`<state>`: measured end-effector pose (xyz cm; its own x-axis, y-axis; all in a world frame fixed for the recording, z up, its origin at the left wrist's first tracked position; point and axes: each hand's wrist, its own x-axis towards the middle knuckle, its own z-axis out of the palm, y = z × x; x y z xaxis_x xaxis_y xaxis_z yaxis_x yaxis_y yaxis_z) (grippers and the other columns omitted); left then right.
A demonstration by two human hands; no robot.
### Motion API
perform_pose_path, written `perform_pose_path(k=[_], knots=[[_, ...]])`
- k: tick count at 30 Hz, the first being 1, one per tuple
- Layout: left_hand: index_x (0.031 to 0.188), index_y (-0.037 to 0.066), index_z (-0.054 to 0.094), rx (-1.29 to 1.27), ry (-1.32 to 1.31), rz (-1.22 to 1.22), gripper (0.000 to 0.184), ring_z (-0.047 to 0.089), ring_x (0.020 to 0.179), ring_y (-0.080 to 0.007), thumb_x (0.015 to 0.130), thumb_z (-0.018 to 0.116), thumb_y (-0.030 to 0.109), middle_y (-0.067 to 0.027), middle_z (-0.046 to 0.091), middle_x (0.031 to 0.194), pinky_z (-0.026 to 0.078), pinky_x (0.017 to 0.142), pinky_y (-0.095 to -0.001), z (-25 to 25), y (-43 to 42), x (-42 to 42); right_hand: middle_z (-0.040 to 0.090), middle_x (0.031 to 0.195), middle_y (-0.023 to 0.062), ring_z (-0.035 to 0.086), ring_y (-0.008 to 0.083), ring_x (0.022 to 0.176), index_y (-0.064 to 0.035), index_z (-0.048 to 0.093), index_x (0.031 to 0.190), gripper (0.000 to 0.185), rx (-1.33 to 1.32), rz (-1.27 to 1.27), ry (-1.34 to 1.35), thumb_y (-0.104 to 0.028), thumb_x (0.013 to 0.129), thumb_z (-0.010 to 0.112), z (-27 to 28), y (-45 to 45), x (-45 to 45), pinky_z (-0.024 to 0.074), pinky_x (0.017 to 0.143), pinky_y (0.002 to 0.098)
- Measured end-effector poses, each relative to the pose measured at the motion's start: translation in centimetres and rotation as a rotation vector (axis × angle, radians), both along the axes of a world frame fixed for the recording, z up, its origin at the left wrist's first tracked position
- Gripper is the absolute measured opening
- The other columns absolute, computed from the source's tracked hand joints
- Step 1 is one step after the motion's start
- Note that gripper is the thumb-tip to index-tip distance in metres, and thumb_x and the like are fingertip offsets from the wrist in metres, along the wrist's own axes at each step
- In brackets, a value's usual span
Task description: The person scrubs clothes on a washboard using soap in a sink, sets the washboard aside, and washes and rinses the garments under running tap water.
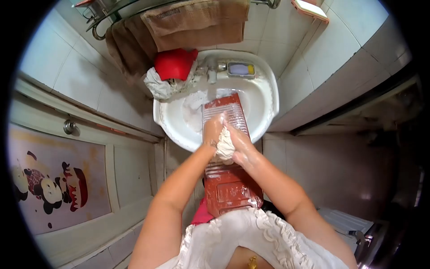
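A wet white cloth (225,144) is bunched between my two hands over the ridges of a reddish-brown washboard (230,188). My left hand (215,127) is closed on the cloth's left side, its fingers partly hidden. From the right, my right hand (240,142) wraps round the same cloth, with suds on the skin. The washboard slants from my waist into the white washbasin (268,105), where its far end lies among soapy water and foam.
On the basin's back left rim sit a red cloth item (174,64) and a crumpled white cloth (159,85). A faucet (211,74) and soap dish (241,69) stand behind. Brown towels (197,24) hang above. A door (130,175) is left, a tiled wall right.
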<state>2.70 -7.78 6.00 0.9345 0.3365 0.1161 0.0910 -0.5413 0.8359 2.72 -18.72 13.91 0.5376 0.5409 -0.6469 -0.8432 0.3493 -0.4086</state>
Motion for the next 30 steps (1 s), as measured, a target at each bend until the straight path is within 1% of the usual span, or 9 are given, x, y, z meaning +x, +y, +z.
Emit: perform_pose_path(k=[3,6,8,10,15,18,23,28,30], knots=[[0.081,-0.001,0.061,-0.478,0.09,0.193,0.039,0.055,0.061,-0.0219,0.094,0.052,0.035,-0.0167,0.063,0.07,0.046,0.06,-0.0374,1.8,-1.9,-2.2,0.064,0.101,0.0127,0.065,0.0217,0.089,-0.0006,0.058,0.106,0.032,0.041,-0.04,-0.039,-0.031,0.096,0.053,-1.7,-0.5,1.0,0.0559,0.076,0.0371],[0.08,0.0,0.06,-0.133,-0.094,-0.124,0.038,0.052,0.062,-0.0172,0.093,0.057,0.036,-0.0089,0.065,0.073,0.045,0.059,-0.0355,-1.6,0.3,-2.9,0.064,0.1,0.0148,0.065,0.0227,0.091,0.0016,0.056,0.104,0.035,0.031,0.06,-0.028,-0.032,0.095,0.055,-0.5,-1.4,1.9,0.0562,0.079,0.0373],[0.084,0.001,0.06,-0.077,0.309,-0.069,0.034,0.053,0.065,-0.0146,0.091,0.062,0.033,-0.0022,0.063,0.076,0.045,0.059,-0.0325,2.0,2.7,-2.4,0.063,0.1,0.0159,0.065,0.025,0.09,0.0013,0.056,0.103,0.029,0.216,0.053,0.116,-0.026,0.093,0.059,-0.3,-2.6,2.1,0.0573,0.081,0.0383],[0.089,0.002,0.059,-0.533,0.337,-0.168,0.033,0.051,0.062,-0.0135,0.09,0.064,0.035,0.0013,0.056,0.071,0.045,0.06,-0.0306,2.3,5.6,-3.0,0.063,0.098,0.0155,0.066,0.0258,0.089,0.001,0.055,0.104,0.024,0.189,0.022,0.064,-0.017,0.09,0.063,0.3,-4.6,2.7,0.0583,0.082,0.0381],[0.091,0.002,0.056,0.237,0.163,-0.441,0.013,0.051,0.075,-0.0137,0.081,0.058,0.01,-0.005,0.053,0.08,0.044,0.069,-0.0294,1.9,7.7,-4.3,0.061,0.103,0.0173,0.064,0.0274,0.098,0.0027,0.052,0.109,0.028,0.224,0.023,-0.105,-0.001,0.083,0.064,-1.5,-7.4,4.5,0.0559,0.087,0.0387],[0.093,0.003,0.058,0.147,0.131,-0.249,0.016,0.057,0.088,-0.025,0.08,0.057,0.011,-0.0141,0.054,0.091,0.046,0.078,-0.0346,0.7,8.4,-4.1,0.059,0.108,0.0185,0.062,0.0282,0.102,0.0042,0.051,0.111,0.03,0.279,0.025,-0.122,0.004,0.083,0.061,-0.8,-7.5,4.2,0.0541,0.091,0.0391],[0.103,0.002,0.05,-1.223,0.204,-0.03,0.019,0.059,0.09,-0.0194,0.091,0.035,0.002,-0.0082,0.057,0.096,0.052,0.083,-0.0343,3.2,6.3,-3.5,0.059,0.111,0.0207,0.062,0.0283,0.102,0.0054,0.05,0.113,0.027,0.242,-0.034,-0.154,-0.002,0.089,0.058,-1.7,-8.2,4.9,0.053,0.092,0.0395],[0.108,0.002,0.053,-1.079,0.131,-0.091,0.023,0.063,0.093,-0.0215,0.089,0.042,0.005,-0.0132,0.062,0.099,0.053,0.081,-0.0363,5.2,0.6,-2.6,0.061,0.108,0.0152,0.062,0.0248,0.102,0.0016,0.053,0.109,0.02,0.217,-0.1,-0.175,-0.012,0.094,0.055,-6.6,-6.7,4.5,0.0523,0.092,0.0412],[0.108,0.004,0.056,-0.159,-0.192,-0.243,0.026,0.065,0.09,-0.0263,0.085,0.051,0.014,-0.0181,0.064,0.099,0.053,0.078,-0.0384,3.5,-3.8,-2.7,0.064,0.096,0.0133,0.065,0.0245,0.088,-0.0017,0.057,0.102,0.022,0.162,-0.14,-0.082,-0.022,0.097,0.051,-10.1,-5.1,3.9,0.0559,0.078,0.0374]])
